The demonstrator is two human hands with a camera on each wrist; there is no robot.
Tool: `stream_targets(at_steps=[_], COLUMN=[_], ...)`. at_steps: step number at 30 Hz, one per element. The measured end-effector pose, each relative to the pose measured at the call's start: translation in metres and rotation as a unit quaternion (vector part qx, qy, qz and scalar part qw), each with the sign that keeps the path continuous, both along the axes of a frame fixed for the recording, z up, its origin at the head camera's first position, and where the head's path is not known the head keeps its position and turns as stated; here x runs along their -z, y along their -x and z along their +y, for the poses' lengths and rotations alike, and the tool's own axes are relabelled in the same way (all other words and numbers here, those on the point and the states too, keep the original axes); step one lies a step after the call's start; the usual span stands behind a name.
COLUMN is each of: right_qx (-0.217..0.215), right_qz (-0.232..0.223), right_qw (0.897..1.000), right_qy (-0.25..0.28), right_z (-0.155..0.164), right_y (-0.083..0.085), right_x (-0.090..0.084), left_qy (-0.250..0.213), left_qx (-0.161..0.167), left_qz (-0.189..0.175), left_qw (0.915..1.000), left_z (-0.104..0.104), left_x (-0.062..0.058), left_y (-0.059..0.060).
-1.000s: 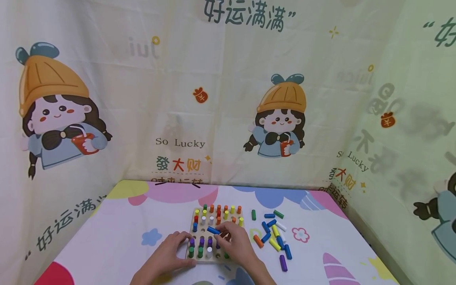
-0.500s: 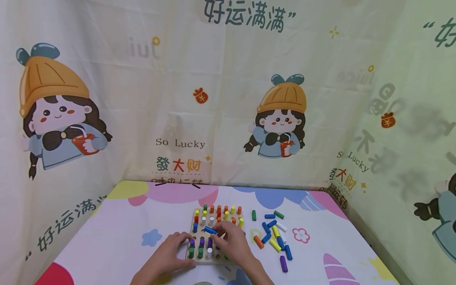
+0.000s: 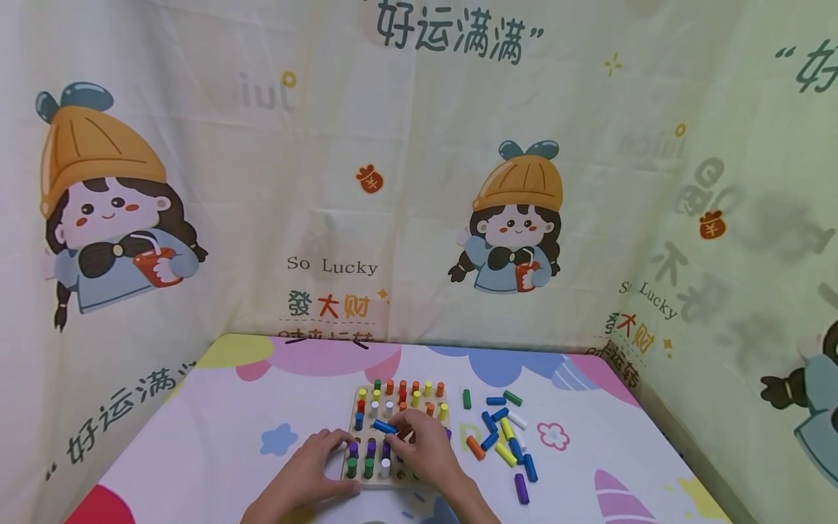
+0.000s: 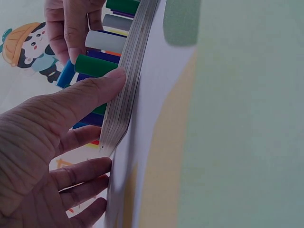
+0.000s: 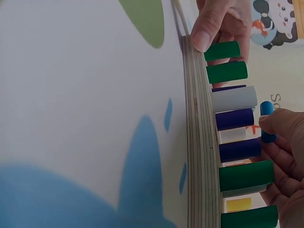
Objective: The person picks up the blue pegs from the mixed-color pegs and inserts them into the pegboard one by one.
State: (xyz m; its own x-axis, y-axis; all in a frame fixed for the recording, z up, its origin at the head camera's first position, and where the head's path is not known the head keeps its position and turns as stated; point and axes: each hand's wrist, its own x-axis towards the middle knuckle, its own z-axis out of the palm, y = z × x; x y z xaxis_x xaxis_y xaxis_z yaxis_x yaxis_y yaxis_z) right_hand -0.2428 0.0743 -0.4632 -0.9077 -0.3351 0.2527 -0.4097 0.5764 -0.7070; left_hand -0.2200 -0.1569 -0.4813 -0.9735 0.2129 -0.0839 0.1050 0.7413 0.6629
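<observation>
The right hand [image 3: 422,451] pinches a blue peg [image 3: 385,427] over the middle of the pegboard [image 3: 356,477], while the left hand [image 3: 313,466], fingers straight, steadies its near-left corner. Most holes look filled; a few gaps remain, and about a dozen loose pegs [image 3: 504,433] lie just right of it.

Printed cloth backdrop [image 3: 419,182] on three sides: cartoon girl in orange hat [image 3: 517,218], repeated at left [image 3: 98,196], "So Lucky" lettering [image 3: 332,266], Chinese characters along top [image 3: 452,33]. Tabletop cover [image 3: 216,437] in pastel shapes, blue flower [image 3: 278,439] at left, pink-outlined flower [image 3: 553,435] at right, red patch [image 3: 105,506] in near left corner.
</observation>
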Motion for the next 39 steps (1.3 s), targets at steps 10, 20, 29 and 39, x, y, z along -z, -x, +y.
stream_targets(at_steps=[10, 20, 29, 39], right_qx=[-0.001, -0.005, -0.003, 0.001], right_qz=[-0.007, -0.004, -0.011, -0.021], right_qw=[1.0, 1.0, 1.0, 1.0], right_qy=[0.004, -0.003, -0.003, 0.001], right_z=[0.002, 0.002, 0.0, -0.005], right_y=[0.003, 0.007, 0.008, 0.012], right_x=[0.003, 0.003, 0.004, 0.004], left_qy=[-0.003, -0.002, 0.001, 0.002], left_qx=[0.0, -0.002, 0.004, -0.005], left_qz=[-0.003, 0.001, 0.002, 0.004], left_qw=[1.0, 1.0, 1.0, 1.0], left_z=[0.0, 0.001, 0.0, 0.002], left_x=[-0.002, -0.003, -0.003, -0.002], left_y=[-0.001, -0.002, -0.003, -0.003])
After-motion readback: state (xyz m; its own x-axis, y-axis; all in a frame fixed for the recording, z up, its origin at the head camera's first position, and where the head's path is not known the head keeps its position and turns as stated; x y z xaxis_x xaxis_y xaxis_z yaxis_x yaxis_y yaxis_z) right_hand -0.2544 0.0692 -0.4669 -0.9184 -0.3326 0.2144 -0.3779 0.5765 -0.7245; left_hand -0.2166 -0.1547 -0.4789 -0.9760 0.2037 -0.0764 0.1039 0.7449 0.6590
